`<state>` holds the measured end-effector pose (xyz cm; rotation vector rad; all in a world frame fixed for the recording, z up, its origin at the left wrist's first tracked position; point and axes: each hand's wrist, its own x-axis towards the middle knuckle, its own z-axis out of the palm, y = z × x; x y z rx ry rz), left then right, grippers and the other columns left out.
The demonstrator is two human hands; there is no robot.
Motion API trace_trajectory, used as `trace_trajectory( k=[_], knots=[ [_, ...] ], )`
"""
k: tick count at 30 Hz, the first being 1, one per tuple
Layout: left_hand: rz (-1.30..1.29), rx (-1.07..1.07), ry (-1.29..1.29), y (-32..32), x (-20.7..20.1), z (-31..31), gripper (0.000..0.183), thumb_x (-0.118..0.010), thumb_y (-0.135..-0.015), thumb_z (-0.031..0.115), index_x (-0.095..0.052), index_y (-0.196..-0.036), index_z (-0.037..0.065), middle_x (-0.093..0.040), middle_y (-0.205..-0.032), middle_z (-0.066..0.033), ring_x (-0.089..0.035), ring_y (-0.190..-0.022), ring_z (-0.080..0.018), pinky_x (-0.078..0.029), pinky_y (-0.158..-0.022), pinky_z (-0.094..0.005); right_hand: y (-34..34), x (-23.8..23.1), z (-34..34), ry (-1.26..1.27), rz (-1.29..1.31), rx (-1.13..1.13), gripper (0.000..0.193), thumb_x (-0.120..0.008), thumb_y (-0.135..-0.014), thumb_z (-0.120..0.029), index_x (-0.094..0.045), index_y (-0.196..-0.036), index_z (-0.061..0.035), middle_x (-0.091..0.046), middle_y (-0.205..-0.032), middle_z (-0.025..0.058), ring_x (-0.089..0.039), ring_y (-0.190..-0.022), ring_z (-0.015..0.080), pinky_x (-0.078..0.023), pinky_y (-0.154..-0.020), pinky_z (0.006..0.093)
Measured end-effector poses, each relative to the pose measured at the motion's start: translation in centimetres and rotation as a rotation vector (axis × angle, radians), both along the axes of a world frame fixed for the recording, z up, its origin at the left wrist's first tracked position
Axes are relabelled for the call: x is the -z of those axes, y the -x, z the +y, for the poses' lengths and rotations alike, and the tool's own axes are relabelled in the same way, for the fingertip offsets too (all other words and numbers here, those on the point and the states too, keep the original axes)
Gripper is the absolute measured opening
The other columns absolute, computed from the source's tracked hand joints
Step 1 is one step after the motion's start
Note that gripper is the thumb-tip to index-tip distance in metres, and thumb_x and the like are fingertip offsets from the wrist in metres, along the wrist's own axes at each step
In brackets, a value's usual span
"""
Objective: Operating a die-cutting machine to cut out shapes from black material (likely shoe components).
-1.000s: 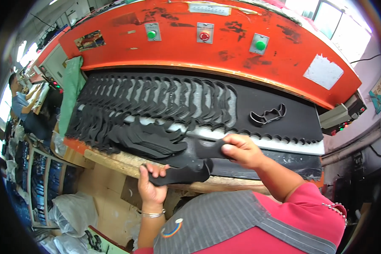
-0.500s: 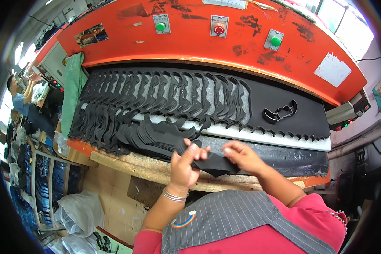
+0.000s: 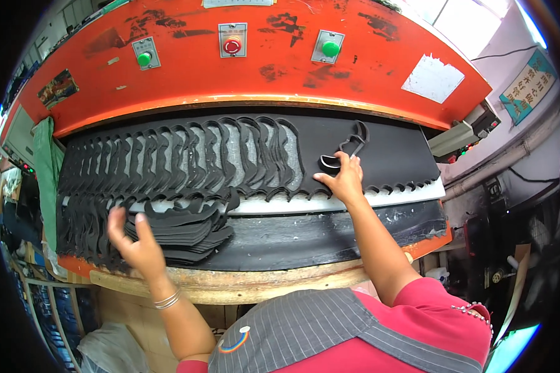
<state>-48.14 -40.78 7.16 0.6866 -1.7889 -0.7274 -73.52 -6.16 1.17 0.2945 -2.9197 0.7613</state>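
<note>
My right hand (image 3: 347, 179) is closed round the near end of a curved metal cutting die (image 3: 360, 138), which rests on the black foam sheet (image 3: 320, 132). Its thumb and fingers lie on either side of the die's rim. My left hand (image 3: 138, 248) is raised with fingers spread and holds nothing; motion blurs it slightly. Just beyond it, a fanned stack of black foam pieces (image 3: 183, 235) lies on the near ledge. To the left of the die, the sheet is cut into a row of wavy black strips (image 3: 196, 152) with a grey surface between them.
A red-orange press beam (image 3: 186, 78) with green and red buttons spans the far side. A white strip (image 3: 280, 206) runs beneath the sheet's scalloped near edge. The wooden front rail (image 3: 255, 285) is closest to me. Green cloth (image 3: 46, 180) hangs at the left.
My left hand has let go of black foam, which now lies with the stack, and moved left. My right hand has reached right and taken hold of the die. The view has swung right.
</note>
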Motion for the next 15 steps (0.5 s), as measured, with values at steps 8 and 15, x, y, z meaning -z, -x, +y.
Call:
trace_trajectory(
  k=[8,15],
  knots=[
    [-0.474,0.73,0.13,13.0,5.2,16.8,0.034,-0.065,-0.084,0.019,-0.062,-0.117,0.009,-0.062,-0.107,-0.0086,-0.051,-0.11,-0.0289,-0.031,-0.102,-0.0459,0.9,0.4,1.4,0.086,0.017,-0.497,0.074,-0.084,-0.058,-0.048,-0.056,-0.116,-0.0116,-0.042,-0.136,0.0336,-0.028,-0.138,0.0426,-0.024,-0.113,0.0487],
    [-0.426,0.646,0.25,16.6,9.4,20.5,0.025,-0.068,-0.082,0.025,-0.072,-0.102,0.012,-0.06,-0.09,-0.0018,-0.051,-0.098,-0.0245,-0.031,-0.099,-0.0462,1.6,1.7,3.0,0.042,0.094,-0.606,0.067,-0.08,-0.063,-0.045,-0.056,-0.117,-0.0132,-0.041,-0.138,0.0328,-0.032,-0.136,0.0433,-0.026,-0.112,0.0502]
  ],
)
